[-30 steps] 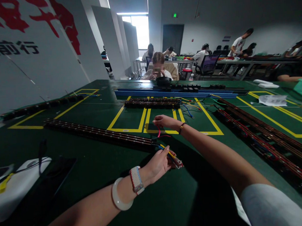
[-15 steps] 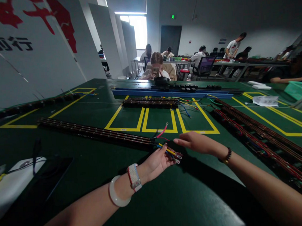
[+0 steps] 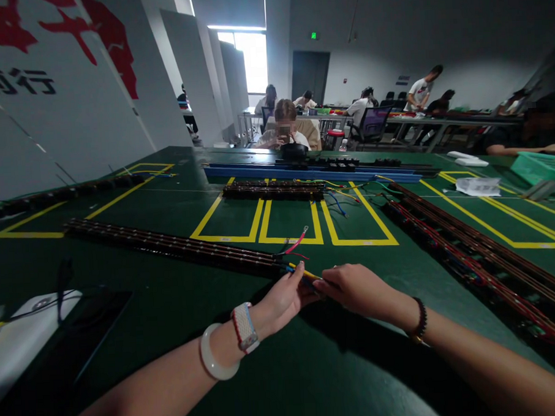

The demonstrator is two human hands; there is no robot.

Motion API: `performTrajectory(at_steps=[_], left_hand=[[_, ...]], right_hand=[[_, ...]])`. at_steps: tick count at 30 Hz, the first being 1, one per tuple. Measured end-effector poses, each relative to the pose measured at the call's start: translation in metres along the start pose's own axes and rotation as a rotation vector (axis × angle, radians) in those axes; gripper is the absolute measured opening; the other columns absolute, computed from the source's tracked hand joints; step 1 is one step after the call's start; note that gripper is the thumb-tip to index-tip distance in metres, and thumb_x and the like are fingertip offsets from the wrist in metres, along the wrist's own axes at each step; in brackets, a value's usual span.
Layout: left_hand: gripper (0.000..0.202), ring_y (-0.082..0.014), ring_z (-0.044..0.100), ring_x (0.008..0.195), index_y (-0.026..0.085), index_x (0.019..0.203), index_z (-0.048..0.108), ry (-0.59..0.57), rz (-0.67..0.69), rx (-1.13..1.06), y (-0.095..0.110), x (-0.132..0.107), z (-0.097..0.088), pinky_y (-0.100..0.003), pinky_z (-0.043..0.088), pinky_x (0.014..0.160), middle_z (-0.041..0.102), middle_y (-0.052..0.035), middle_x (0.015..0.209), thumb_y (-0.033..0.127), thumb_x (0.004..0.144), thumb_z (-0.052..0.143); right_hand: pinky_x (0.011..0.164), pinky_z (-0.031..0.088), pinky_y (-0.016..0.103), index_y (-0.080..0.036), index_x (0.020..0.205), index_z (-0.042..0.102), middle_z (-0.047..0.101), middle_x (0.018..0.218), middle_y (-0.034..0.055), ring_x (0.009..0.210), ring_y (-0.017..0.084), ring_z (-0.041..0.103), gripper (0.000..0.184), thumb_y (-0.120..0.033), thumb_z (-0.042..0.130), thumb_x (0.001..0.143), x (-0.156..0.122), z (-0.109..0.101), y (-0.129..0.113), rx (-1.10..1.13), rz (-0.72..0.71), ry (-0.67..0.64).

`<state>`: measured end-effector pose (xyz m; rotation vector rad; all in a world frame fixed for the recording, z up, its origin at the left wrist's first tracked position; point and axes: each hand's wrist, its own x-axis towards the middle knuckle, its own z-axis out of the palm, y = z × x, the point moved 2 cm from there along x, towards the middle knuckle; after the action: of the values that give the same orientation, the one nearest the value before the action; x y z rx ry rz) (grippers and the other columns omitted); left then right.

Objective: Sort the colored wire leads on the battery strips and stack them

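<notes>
A long dark rail assembly [image 3: 169, 245] lies slantwise on the green table, and coloured wires come out of its right end. My left hand [image 3: 288, 296] is closed around the yellow and blue wires [image 3: 303, 271] just past that end. My right hand [image 3: 354, 287] pinches the free ends of the same wires, and its fingers hide the metal lugs. Both hands meet there, close together. A pink wire [image 3: 296, 241] with a ring lug sticks up loose behind them, beside a thin red wire.
A shorter dark rail bundle [image 3: 274, 190] with loose wires lies farther back, before a blue channel [image 3: 243, 170]. Long rails with red wires [image 3: 473, 273] run down the right side. At left are a white device [image 3: 38, 322] and a dark flat panel. A co-worker [image 3: 285, 125] sits opposite.
My right hand has moved left and down onto the wire ends and closed on them. The left hand keeps its hold. The view has shifted slightly.
</notes>
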<state>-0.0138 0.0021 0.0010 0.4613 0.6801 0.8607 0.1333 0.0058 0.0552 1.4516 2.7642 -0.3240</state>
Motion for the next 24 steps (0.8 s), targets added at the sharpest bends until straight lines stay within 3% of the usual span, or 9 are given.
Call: performTrajectory(at_steps=[8, 12, 15, 20, 24], left_hand=[[0.014, -0.0164, 0.065, 0.081, 0.015, 0.097, 0.057, -0.001, 0.191, 0.050, -0.009, -0.004, -0.002, -0.036, 0.049, 0.086, 0.067, -0.0063, 0.086, 0.025, 0.089, 0.050], [0.012, -0.0169, 0.066, 0.075, 0.015, 0.085, 0.056, 0.059, 0.172, 0.089, -0.010, -0.002, -0.004, -0.038, 0.051, 0.082, 0.066, -0.0064, 0.079, 0.024, 0.089, 0.050], [0.015, -0.0182, 0.066, 0.072, 0.014, 0.081, 0.054, 0.057, 0.170, 0.089, -0.009, -0.001, -0.003, -0.040, 0.051, 0.080, 0.065, -0.0056, 0.074, 0.025, 0.090, 0.049], [0.016, -0.0184, 0.065, 0.071, 0.015, 0.081, 0.054, 0.048, 0.183, 0.107, -0.007, -0.007, 0.000, -0.041, 0.051, 0.079, 0.063, -0.0039, 0.073, 0.027, 0.090, 0.047], [0.019, -0.0174, 0.063, 0.069, 0.016, 0.077, 0.053, 0.058, 0.196, 0.129, -0.008, -0.008, 0.003, -0.038, 0.051, 0.075, 0.061, -0.0025, 0.071, 0.024, 0.092, 0.043]], right_hand=[[0.052, 0.023, 0.025, -0.018, 0.071, 0.054, 0.055, 0.062, 0.0017, 0.053, 0.011, 0.042, 0.033, -0.037, 0.041, 0.094, 0.010, -0.010, 0.006, 0.081, 0.050, 0.170], [0.051, 0.021, 0.025, -0.017, 0.068, 0.055, 0.051, 0.058, 0.0008, 0.050, 0.010, 0.037, 0.041, -0.043, 0.039, 0.095, 0.026, -0.024, -0.002, 0.077, -0.035, 0.278], [0.052, 0.021, 0.026, -0.016, 0.074, 0.059, 0.055, 0.063, 0.0036, 0.053, 0.011, 0.043, 0.043, -0.043, 0.035, 0.097, 0.047, -0.038, -0.016, -0.017, -0.095, 0.326], [0.054, 0.026, 0.026, -0.012, 0.084, 0.065, 0.064, 0.074, 0.0107, 0.061, 0.016, 0.055, 0.041, -0.035, 0.033, 0.097, 0.090, -0.058, -0.049, -0.263, -0.266, 0.309], [0.054, 0.028, 0.026, -0.011, 0.082, 0.066, 0.066, 0.076, 0.0130, 0.065, 0.020, 0.059, 0.031, -0.022, 0.038, 0.092, 0.121, -0.059, -0.068, -0.414, -0.406, 0.220]])
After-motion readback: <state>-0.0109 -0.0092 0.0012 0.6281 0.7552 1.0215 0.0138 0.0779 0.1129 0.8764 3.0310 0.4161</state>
